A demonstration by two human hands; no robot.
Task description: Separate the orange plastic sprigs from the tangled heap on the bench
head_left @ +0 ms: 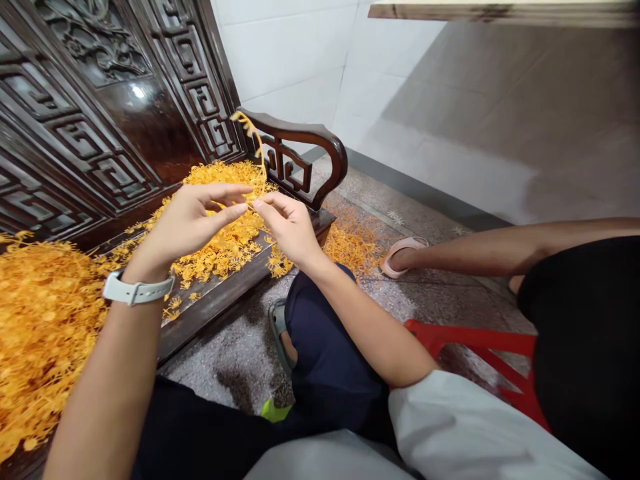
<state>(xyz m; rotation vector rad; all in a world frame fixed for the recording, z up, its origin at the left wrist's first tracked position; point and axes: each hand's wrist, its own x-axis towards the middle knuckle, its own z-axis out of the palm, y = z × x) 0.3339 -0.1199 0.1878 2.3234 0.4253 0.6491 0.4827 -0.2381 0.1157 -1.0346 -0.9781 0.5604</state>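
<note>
My right hand [293, 230] is closed in a pinch, thumb against fingers, on a thin orange plastic strip [262, 150]. The strip rises from the fingertips and curls over at its top, with small prongs along that end. My left hand [193, 220], with a pale watch strap [137, 291] at its wrist, is close beside the right fingertips. Its thumb and fingers are stretched out and slightly apart. Whether a small piece touches them is too fine to tell. Beneath both hands lies a heap of small orange flower-shaped plastic pieces [225, 250] on a dark wooden bench [210, 303].
A larger orange pile [45, 333] fills the bench at left. The bench has a carved back [130, 127] and a curved armrest [335, 150]. Orange scraps [353, 247] litter the floor. Another person's leg [480, 257] and a red plastic stool [475, 340] are at right.
</note>
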